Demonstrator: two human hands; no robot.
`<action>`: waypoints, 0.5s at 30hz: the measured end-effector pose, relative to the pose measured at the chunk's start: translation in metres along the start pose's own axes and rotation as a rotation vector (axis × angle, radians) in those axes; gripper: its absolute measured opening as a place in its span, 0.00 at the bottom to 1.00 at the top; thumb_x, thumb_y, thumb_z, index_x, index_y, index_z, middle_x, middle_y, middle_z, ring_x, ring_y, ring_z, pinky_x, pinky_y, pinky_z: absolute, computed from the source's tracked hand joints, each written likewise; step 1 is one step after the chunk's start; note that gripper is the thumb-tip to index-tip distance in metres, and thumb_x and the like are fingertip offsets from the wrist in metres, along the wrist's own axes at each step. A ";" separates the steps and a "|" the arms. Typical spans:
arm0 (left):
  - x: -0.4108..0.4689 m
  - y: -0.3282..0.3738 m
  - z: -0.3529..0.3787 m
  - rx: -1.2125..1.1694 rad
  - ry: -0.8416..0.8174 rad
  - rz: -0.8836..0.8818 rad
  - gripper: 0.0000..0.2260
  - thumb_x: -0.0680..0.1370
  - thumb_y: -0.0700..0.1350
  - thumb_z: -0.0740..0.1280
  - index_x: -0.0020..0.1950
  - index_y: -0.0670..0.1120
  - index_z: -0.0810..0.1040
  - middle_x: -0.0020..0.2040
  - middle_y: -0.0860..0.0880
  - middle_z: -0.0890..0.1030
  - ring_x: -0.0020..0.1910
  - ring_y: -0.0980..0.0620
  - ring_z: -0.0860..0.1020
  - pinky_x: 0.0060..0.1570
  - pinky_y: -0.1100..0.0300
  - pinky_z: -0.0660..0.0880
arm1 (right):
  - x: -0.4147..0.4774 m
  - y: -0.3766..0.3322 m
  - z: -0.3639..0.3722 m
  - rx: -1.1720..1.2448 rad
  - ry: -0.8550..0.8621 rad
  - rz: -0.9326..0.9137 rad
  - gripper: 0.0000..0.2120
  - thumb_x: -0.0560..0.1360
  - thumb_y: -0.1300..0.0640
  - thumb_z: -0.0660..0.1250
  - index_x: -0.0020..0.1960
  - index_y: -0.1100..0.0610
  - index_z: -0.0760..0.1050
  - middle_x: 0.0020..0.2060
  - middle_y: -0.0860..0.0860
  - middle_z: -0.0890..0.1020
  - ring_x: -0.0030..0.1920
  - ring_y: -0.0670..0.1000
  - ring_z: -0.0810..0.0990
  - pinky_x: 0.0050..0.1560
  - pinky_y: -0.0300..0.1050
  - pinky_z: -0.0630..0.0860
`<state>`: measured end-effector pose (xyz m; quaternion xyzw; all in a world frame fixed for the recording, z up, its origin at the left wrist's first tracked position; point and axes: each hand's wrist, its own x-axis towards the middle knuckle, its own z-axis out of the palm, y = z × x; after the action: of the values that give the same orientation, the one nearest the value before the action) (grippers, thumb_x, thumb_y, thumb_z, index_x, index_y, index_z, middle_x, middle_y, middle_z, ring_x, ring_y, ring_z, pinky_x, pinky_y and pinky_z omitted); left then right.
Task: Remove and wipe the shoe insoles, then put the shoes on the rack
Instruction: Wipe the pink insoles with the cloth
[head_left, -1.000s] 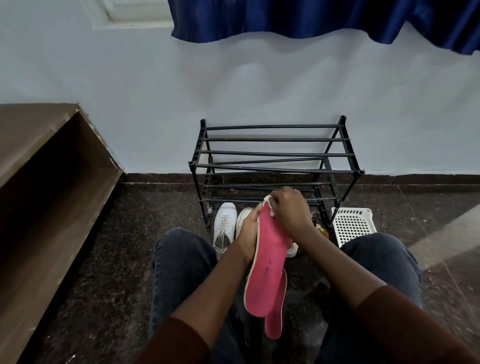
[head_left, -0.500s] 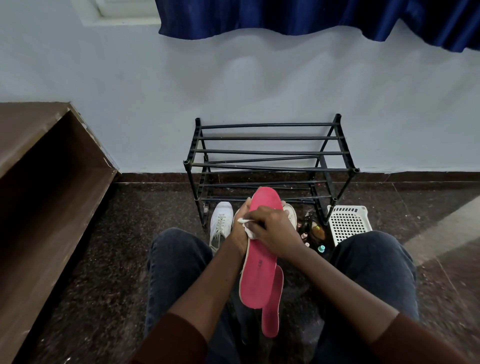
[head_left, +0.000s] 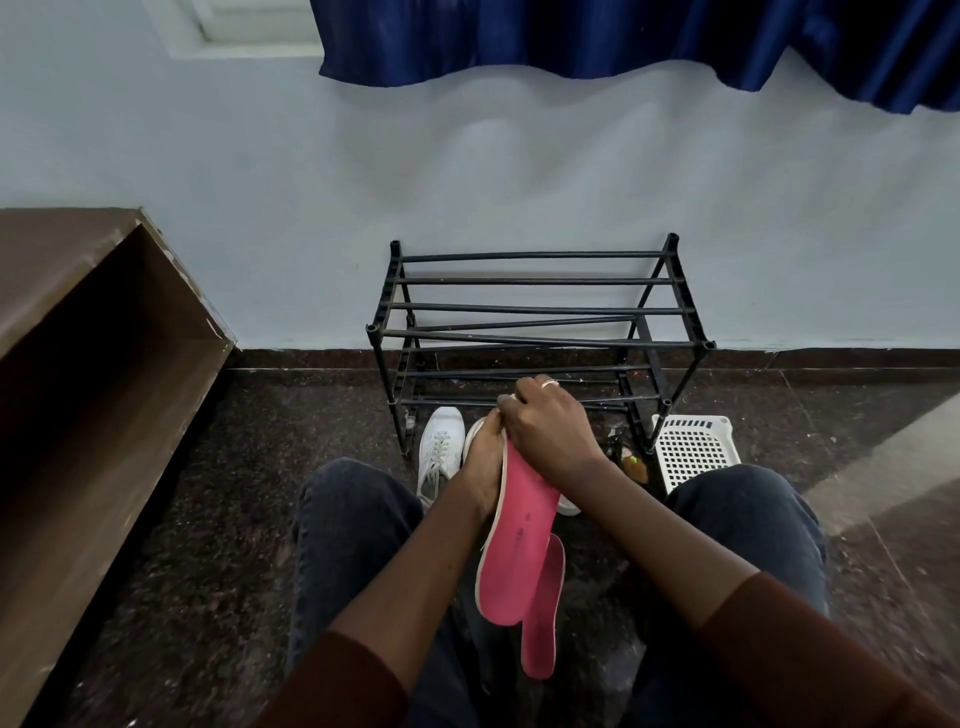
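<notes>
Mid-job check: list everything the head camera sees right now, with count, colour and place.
insoles: two, pink, held between the knees
cloth: one, white, mostly hidden under the right hand
sneakers: two, white, floor before the rack, one mostly hidden
shoe rack: one, black, against the wall
basket: one, white, right of the rack
small items: unclear, by the basket
bench: one, brown, left
curtain: one, blue, top
left hand: holds an insole
right hand: presses the cloth on it
</notes>
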<state>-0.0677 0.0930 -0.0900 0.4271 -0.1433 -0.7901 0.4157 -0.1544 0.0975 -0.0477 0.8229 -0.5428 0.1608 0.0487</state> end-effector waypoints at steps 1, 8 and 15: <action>-0.003 -0.002 0.006 -0.081 -0.043 -0.074 0.17 0.82 0.53 0.54 0.50 0.43 0.77 0.38 0.44 0.81 0.38 0.49 0.82 0.45 0.57 0.77 | 0.002 0.003 -0.001 -0.008 -0.016 0.035 0.04 0.60 0.63 0.70 0.28 0.59 0.75 0.27 0.53 0.73 0.28 0.55 0.75 0.23 0.40 0.68; 0.006 -0.010 -0.008 -0.090 -0.163 -0.145 0.23 0.80 0.59 0.53 0.58 0.43 0.77 0.48 0.42 0.81 0.46 0.44 0.79 0.50 0.50 0.73 | 0.005 0.022 0.002 0.076 -0.099 0.385 0.12 0.77 0.61 0.58 0.54 0.59 0.79 0.49 0.57 0.76 0.52 0.59 0.75 0.45 0.48 0.73; 0.019 0.000 -0.018 -0.130 -0.154 -0.080 0.23 0.75 0.57 0.58 0.50 0.39 0.82 0.44 0.41 0.81 0.42 0.45 0.82 0.47 0.55 0.78 | -0.016 -0.007 -0.003 0.251 -0.208 0.237 0.13 0.74 0.64 0.60 0.56 0.61 0.78 0.48 0.58 0.74 0.48 0.60 0.76 0.46 0.47 0.69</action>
<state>-0.0589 0.0803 -0.1114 0.3428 -0.1062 -0.8442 0.3982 -0.1543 0.1157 -0.0489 0.7651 -0.6136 0.1460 -0.1299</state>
